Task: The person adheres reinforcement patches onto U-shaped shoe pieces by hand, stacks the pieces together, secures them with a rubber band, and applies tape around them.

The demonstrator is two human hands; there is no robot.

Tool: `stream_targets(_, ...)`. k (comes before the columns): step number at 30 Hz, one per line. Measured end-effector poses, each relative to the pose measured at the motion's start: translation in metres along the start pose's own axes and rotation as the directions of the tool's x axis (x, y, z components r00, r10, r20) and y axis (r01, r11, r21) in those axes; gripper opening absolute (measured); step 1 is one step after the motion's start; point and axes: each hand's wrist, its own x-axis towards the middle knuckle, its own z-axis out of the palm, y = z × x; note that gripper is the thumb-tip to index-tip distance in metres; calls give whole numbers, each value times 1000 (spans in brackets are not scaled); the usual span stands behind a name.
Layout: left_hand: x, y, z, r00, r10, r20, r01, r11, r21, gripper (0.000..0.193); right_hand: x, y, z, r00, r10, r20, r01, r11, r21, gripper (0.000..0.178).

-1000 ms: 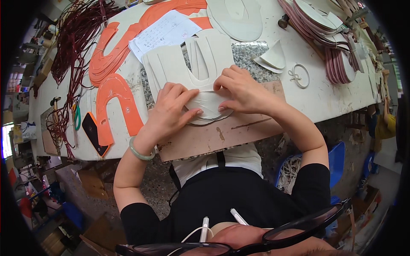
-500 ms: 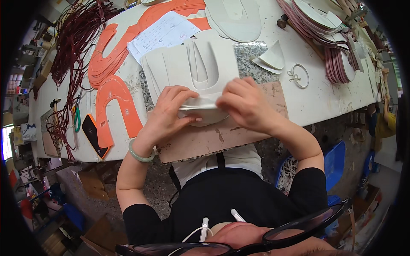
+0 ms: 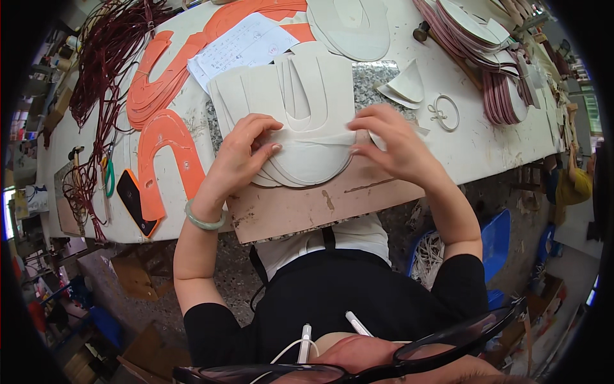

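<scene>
A stack of pale grey-white U-shaped cut pieces (image 3: 304, 157) lies in front of me, its rounded end toward me and a crease or narrow strip across the top piece. My left hand (image 3: 246, 153) rests on the left side of the stack, thumb and fingers apart, the tips touching the top piece. At the right edge, my right hand (image 3: 393, 144) is open, its thumb and forefinger spread near the top piece; whether they touch it I cannot tell. Under the stack are a speckled stone slab (image 3: 372, 86) and a tan board (image 3: 307, 214).
Orange U-shaped pieces (image 3: 169, 134), a written sheet (image 3: 243, 51) and a dark phone (image 3: 137, 203) lie to the left, with dark red cords (image 3: 115, 57) beyond. Rightward are curved white offcuts (image 3: 406, 83), a pale ring tie (image 3: 446, 114) and bundled pink-edged pieces (image 3: 505, 96).
The near end of the top white piece, lifted and bent between my hands before, now lies flat. My right hand has moved right and its fingers have spread; my left has shifted slightly left.
</scene>
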Motion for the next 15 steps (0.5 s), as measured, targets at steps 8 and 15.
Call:
stream_targets(8, 4, -2, 1, 998, 29, -59, -25, 998, 58, 20, -7, -23, 18, 958, -179, 223, 172, 984, 51, 19)
stream_targets(15, 6, -4, -4, 992, -127, -2, 125, 983, -137, 30, -42, -29, -43, 580, -110, 807, -78, 979, 190, 30)
